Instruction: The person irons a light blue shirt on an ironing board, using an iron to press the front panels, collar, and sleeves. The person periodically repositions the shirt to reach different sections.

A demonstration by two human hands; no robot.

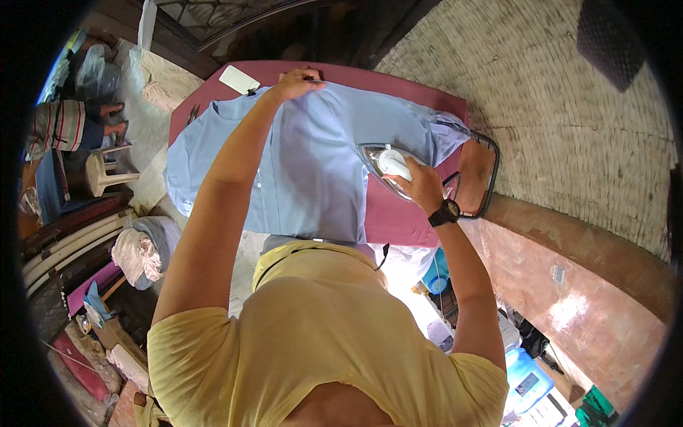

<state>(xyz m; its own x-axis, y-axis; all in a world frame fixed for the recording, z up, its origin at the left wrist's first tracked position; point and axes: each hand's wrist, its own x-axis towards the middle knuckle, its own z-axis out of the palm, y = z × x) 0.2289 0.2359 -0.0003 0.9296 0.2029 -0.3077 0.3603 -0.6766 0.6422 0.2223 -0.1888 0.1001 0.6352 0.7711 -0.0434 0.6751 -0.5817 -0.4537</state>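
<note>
A light blue button-up shirt lies spread over a dark red ironing board. My right hand is wrapped round the handle of a white and grey clothes iron. The iron rests at the shirt's lower right part, its tip pointing up and left. At the shirt's far edge my left hand has its fingers closed on the cloth. Just left of that hand, a white card-like tag lies on the board. A small dark object sits at the board's left corner.
A black metal rack juts from the board's right end, beside a stone-like ledge. To the left are a cream plastic stool, a seated or standing person partly in view, and a heap of cloth. Blue containers stand at lower right.
</note>
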